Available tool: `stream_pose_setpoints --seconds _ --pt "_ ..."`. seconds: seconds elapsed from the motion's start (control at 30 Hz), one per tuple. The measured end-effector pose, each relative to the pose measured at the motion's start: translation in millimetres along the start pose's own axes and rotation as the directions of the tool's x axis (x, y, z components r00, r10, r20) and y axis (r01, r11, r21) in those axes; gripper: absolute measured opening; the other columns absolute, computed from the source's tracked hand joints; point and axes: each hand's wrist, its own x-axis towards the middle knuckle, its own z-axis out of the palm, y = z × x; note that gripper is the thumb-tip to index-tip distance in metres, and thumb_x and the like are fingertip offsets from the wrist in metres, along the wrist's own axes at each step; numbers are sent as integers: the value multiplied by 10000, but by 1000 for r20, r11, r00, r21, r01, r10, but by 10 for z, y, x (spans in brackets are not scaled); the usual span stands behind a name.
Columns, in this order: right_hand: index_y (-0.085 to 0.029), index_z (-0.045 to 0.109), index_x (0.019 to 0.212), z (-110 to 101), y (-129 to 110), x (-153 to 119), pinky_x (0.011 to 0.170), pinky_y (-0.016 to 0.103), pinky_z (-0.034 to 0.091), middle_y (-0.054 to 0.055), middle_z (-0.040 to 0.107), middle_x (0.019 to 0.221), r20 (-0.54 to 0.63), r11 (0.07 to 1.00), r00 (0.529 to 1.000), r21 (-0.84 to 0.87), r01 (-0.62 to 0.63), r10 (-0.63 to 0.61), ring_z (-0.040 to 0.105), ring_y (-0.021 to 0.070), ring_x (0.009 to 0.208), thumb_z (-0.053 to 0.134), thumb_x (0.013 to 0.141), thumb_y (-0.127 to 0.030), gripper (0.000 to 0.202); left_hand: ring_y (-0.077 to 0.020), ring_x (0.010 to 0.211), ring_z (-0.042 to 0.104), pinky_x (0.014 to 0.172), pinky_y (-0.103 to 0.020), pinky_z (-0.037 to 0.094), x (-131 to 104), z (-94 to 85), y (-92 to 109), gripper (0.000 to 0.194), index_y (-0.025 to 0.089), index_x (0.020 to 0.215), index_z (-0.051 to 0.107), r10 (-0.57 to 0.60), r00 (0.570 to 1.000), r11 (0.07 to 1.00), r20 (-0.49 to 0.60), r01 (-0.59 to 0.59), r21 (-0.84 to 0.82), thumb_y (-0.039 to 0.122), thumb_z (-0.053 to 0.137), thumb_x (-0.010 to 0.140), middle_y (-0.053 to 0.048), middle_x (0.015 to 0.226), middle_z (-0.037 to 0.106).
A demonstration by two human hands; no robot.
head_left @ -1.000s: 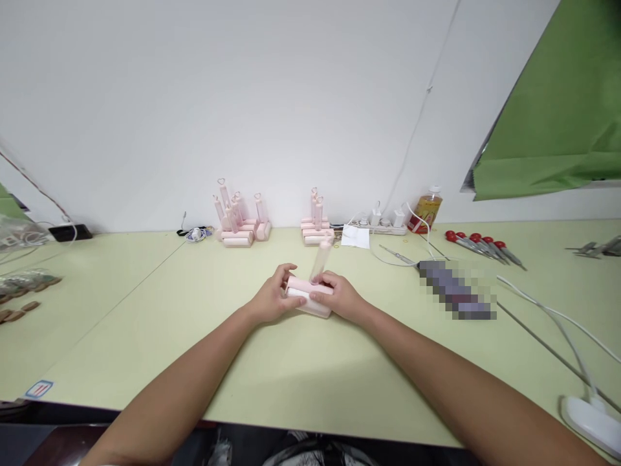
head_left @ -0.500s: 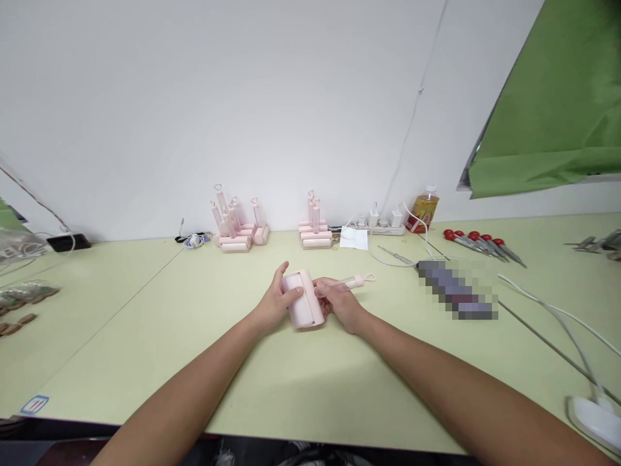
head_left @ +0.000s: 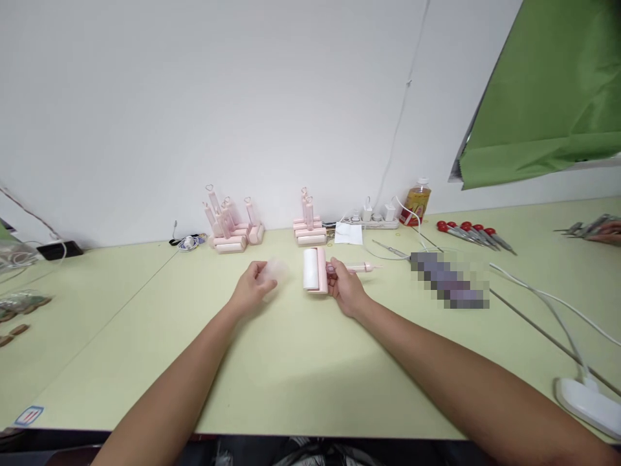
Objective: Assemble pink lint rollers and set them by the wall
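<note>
A pink lint roller (head_left: pixel 321 270) lies sideways in my right hand (head_left: pixel 347 288), which is closed round its handle. The white sticky roll faces up and left, uncovered. A clear handle section with a loop at its end sticks out to the right. My left hand (head_left: pixel 253 286) is apart from the roller, over the table to its left. It pinches a translucent roller cover (head_left: pixel 274 270), smeared by motion. Behind my hands, several more pink lint rollers (head_left: pixel 230 244) stand upright in a group by the wall, with another group (head_left: pixel 311 238) further right.
Along the wall are a power strip (head_left: pixel 383 224), white paper (head_left: pixel 348 233) and a drink bottle (head_left: pixel 416 202). Red-ended tools (head_left: pixel 468 233), a pixelated object (head_left: pixel 449 279) and white cables lie right. Another person's hand (head_left: pixel 609 234) shows at the right edge. A black box (head_left: pixel 60 250) sits left.
My left hand has pulled the cover off the lint roller and moved left with it. The white roll is now exposed. My right hand still holds the roller. The view has shifted slightly.
</note>
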Motion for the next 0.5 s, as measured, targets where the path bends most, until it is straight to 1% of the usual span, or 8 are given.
stream_pose_setpoints --seconds 0.07,0.13,0.23,0.27,0.3,0.37,0.43,0.5 --pt "-193 602 779 -2 2 14 500 266 487 10 613 667 0 1000 1000 -22 -6 6 559 144 562 619 773 -457 264 -260 1031 600 911 -395 462 6 -139 -41 505 211 1176 557 84 995 977 58 -94 190 383 646 710 -64 1163 634" --pt "-189 615 779 4 14 13 519 277 492 15 625 680 12 999 1000 -45 -8 9 568 151 581 630 761 -454 266 -280 1101 574 964 -403 437 6 -222 -74 531 226 1221 569 117 984 933 136 -156 326 370 639 714 -66 1230 617" --pt "-178 645 797 10 36 7 534 279 494 19 636 691 23 999 1000 -53 5 -4 572 154 600 648 745 -451 278 -300 1188 516 1031 -431 382 30 -221 -122 534 244 1260 574 157 961 855 226 -247 456 359 626 741 -72 1288 588" --pt "-175 651 800 10 41 7 537 278 495 20 637 690 27 999 1000 -54 10 -8 571 153 601 651 744 -451 282 -306 1221 485 1051 -453 356 51 -193 -140 531 249 1278 564 189 959 828 212 -272 490 356 612 760 -77 1311 569" --pt "-174 655 801 9 43 8 540 278 497 21 636 688 27 998 1000 -56 13 -12 570 153 602 654 742 -452 284 -315 1253 451 1066 -477 330 77 -157 -158 531 247 1296 548 225 960 804 165 -279 525 352 598 778 -86 1338 542" --pt "-173 655 797 9 43 9 545 283 503 24 638 687 31 998 999 -67 17 -15 572 154 601 656 741 -453 285 -334 1283 399 1071 -512 308 138 -75 -188 548 222 1320 522 283 959 776 27 -245 582 346 593 790 -117 1371 487" --pt "-175 651 797 10 39 8 544 289 507 25 643 695 36 996 999 -86 16 -13 575 155 598 656 740 -456 287 -344 1270 390 1054 -514 326 188 -7 -203 564 195 1320 514 303 950 773 -75 -198 603 344 608 784 -142 1369 455" --pt "-175 647 796 12 39 5 540 293 508 27 647 705 38 995 999 -100 11 -8 578 156 597 655 739 -462 293 -341 1234 409 1032 -492 353 211 27 -198 524 183 1275 545 316 940 775 -128 -178 607 328 614 777 -149 1321 459"
